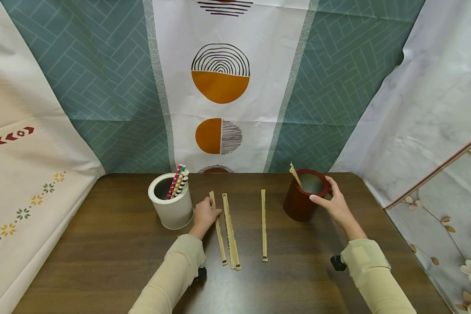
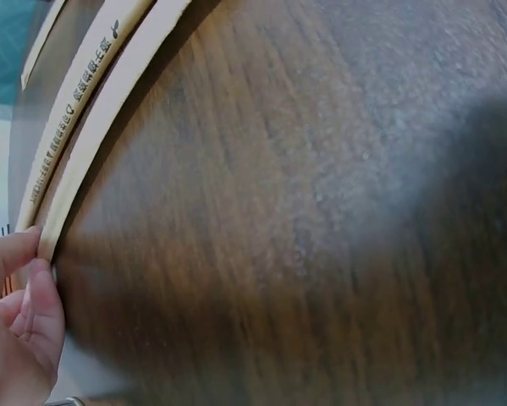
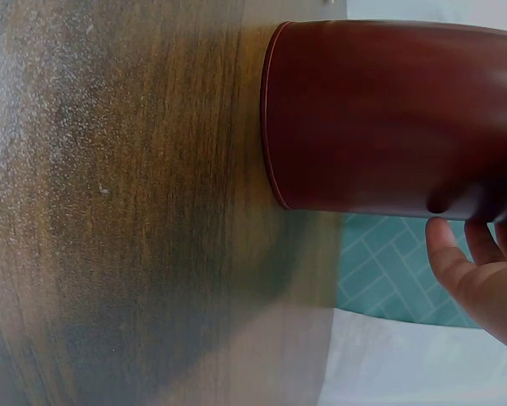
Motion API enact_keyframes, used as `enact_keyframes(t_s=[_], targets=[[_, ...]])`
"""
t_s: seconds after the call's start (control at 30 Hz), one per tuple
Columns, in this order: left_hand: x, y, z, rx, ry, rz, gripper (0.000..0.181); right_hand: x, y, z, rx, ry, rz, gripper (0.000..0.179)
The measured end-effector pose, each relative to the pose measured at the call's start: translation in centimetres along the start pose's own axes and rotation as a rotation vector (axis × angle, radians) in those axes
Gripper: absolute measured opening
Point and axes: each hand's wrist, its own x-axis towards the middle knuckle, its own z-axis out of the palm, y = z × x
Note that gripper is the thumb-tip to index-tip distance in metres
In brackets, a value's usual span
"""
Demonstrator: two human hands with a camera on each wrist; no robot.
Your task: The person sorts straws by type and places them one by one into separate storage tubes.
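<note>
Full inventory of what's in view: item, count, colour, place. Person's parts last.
table: one, brown wood grain, under everything
white canister: one, white, table's back left
patterned straws: at least three, pink-dotted, orange-striped, black-striped, in white canister
wrapped sticks: apparently four (middle two overlapping), tan, on table between canisters
red canister: one, dark red, table's back right
tan wrapper: one, tan, poking from red canister
back cloth: one, teal and white, behind table
side cloths: two, cream left, marbled white right
sleeves: two, pale yellow, near edge
left hand: one, bare, pinching leftmost stick
right hand: one, bare, holding red canister's right side
</note>
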Motion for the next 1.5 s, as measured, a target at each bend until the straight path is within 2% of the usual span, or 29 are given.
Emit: enact_keyframes(t_s=[0.17, 0.37, 0.5, 0.7, 0.9, 1.07, 1.33, 1.5], targets=[[-0.1, 0.1, -0.4, 0.029, -0.037, -0.012, 0.038, 0.0, 0.0, 0.0, -0.012, 0.005, -0.002, 0.081], [-0.3, 0.2, -0.8, 0.07, -0.044, -0.013, 0.039, -0.1, -0.1, 0.1, -0.014, 0.007, -0.004, 0.08], [-0.3, 0.0, -0.9, 0.07, -0.048, -0.009, 0.036, -0.3, -0.8, 0.2, 0.004, 0.002, 0.0, 0.079], [-0.5, -0.1, -0.9, 0.059, -0.059, -0.036, 0.037, -0.9, -2.1, 0.4, 0.015, 0.002, 0.018, 0.08], [-0.5, -0.1, -0.8, 0.052, -0.056, -0.042, 0.036, -0.4, -0.7, 0.0, -0.004, -0.002, 0.023, 0.082], [-0.1, 0.4, -1.4, -0.004, -0.062, -0.027, 0.035, 0.0, 0.1, -0.1, -0.008, 0.005, 0.008, 0.082], [0.2, 2.9, -3.1, -0.094, -0.086, -0.01, 0.04, -0.2, -0.2, 0.0, -0.002, 0.005, 0.002, 0.081], [0.5, 3.9, -3.4, -0.193, -0.104, 0.014, 0.038, -0.2, -0.4, 0.1, -0.005, 0.002, -0.004, 0.081]])
